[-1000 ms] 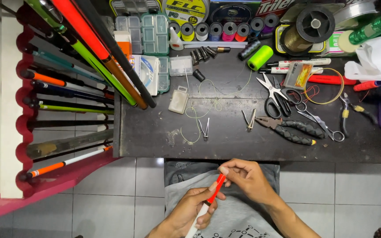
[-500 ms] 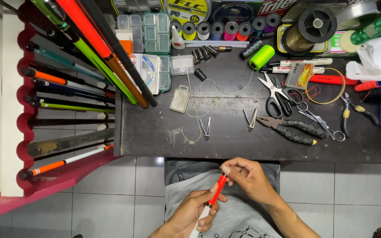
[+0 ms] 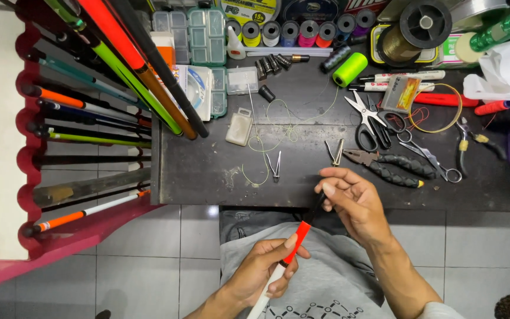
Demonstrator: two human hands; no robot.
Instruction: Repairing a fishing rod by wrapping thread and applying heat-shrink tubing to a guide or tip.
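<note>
Nearest the camera, the left hand (image 3: 264,269) wraps its fingers around a slim fishing float (image 3: 293,239), a rod-shaped piece with a white lower stem, a glossy orange-red middle and a black upper end. The float slants up to the right above the person's grey-clothed lap. The right hand (image 3: 352,201) pinches the black end between thumb and fingertips, just at the front edge of the workbench (image 3: 208,171).

The bench top is dark, scuffed and matte. Just beyond the right hand lie black-handled pliers (image 3: 394,166) with yellow tips on the grips, 2 small metal clips, and a loose curl of pale green line (image 3: 270,139). Steel scissors (image 3: 368,118) sit behind the pliers. Farther back stand a neon-green thread spool (image 3: 349,69), a row of small coloured spools (image 3: 302,31), clear plastic compartment boxes (image 3: 199,35) and a large black reel (image 3: 423,23).

To the left, a red scalloped rack (image 3: 22,147) holds long thin floats laid side by side.
</note>
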